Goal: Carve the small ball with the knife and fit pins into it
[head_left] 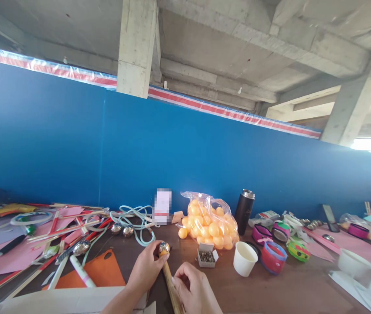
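Note:
A shiny silver jingle bell (164, 247) sits at the top end of a wooden stick (171, 291). My left hand (146, 267) pinches the bell between thumb and fingers, holding it against the stick's end. Curled fingers of my right hand (195, 288) close at the stick's right side, lower down; whether a small piece is also between them is hidden. Just beyond my right hand is an open little box of small metal pieces (207, 257). Behind it lies a clear bag of orange balls (211, 224).
To the right stand a white paper cup (245, 259), a black bottle (244, 212) and coloured round items (273, 256). Leftward lie orange sheet material (107, 266), a white marker (82, 271), light-blue cord (136, 213) and more bells (128, 231). A blue partition (185, 152) rises behind.

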`<state>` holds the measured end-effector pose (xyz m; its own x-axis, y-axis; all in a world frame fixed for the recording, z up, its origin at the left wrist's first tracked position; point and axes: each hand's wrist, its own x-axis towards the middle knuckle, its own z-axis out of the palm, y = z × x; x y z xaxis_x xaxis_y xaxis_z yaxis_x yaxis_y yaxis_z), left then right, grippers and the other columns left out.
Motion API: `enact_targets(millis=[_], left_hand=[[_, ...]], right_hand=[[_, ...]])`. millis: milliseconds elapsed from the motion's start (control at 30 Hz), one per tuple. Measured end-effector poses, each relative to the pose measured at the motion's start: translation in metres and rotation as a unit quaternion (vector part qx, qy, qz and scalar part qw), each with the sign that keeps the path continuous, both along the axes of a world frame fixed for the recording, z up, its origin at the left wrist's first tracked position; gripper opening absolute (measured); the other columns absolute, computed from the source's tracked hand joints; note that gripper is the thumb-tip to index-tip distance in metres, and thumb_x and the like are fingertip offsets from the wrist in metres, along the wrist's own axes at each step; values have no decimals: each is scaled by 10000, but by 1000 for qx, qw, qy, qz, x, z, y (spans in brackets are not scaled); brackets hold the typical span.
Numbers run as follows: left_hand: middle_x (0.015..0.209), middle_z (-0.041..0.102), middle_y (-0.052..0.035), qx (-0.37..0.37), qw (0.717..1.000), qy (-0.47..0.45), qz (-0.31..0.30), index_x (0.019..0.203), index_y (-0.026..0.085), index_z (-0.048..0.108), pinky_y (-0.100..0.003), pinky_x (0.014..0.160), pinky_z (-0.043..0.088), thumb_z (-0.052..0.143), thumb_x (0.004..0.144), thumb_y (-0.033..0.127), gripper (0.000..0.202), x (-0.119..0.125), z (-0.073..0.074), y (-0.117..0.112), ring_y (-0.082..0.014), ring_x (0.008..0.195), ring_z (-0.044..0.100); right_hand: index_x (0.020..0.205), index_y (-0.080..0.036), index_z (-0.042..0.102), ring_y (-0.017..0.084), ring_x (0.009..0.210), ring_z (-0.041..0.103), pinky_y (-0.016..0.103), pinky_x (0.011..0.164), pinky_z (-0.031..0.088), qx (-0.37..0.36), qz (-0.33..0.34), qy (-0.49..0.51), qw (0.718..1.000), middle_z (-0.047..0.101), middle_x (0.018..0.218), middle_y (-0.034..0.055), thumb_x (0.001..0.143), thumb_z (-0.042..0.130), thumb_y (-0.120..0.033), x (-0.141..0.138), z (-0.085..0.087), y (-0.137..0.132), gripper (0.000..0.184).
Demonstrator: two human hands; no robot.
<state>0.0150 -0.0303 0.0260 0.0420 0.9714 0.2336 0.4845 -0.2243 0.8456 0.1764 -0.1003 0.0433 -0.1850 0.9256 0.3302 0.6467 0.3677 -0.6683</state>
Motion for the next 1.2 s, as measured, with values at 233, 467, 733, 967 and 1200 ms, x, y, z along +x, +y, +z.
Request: enact_targets(millis=[233, 467, 733, 967, 1200], left_hand=[[983, 658, -46, 3, 1000, 15, 12, 1020, 186, 577, -237, 790, 409, 531, 697, 276, 338, 0, 0, -1, -167, 900, 593], [981, 657, -51, 7, 1000, 7, 4, 1020, 177, 576, -238, 792, 413, 542, 699, 268, 336, 0, -1, 1, -169, 900, 595], [971, 658, -47, 12, 1000, 6, 4, 1017, 183, 576, -235, 782, 415, 542, 699, 274, 332, 0, -5, 2, -165, 882, 598], [964, 661, -46, 14, 1000, 9, 1, 1007, 189, 583, -232, 772, 413, 539, 694, 273, 327, -1, -4, 2, -166, 882, 598], [962, 662, -47, 14, 1000, 3, 1, 1016, 184, 580, -230, 770, 417, 535, 700, 267, 330, 0, -4, 2, -161, 870, 601]], right_hand=[[711, -193, 544, 112, 627, 537, 175, 564, 358, -2, -6, -1, 1000, 587, 664, -25, 769, 481, -173, -1, -1, 1, 88], [724, -193, 556, 124, 660, 561, 181, 583, 375, -3, -10, 1, 1000, 603, 692, -13, 749, 485, -155, -1, -2, 1, 85], [726, -196, 559, 129, 662, 561, 187, 587, 383, -3, -12, -5, 1000, 601, 690, -12, 736, 469, -136, -1, -4, 2, 109], [736, -197, 558, 127, 670, 559, 185, 595, 382, 0, -5, -1, 1000, 596, 690, -15, 733, 461, -121, -1, -4, 1, 123], [726, -201, 545, 124, 655, 557, 182, 581, 374, 1, -9, -11, 1000, 591, 682, -19, 727, 466, -119, -1, -5, 2, 114]])
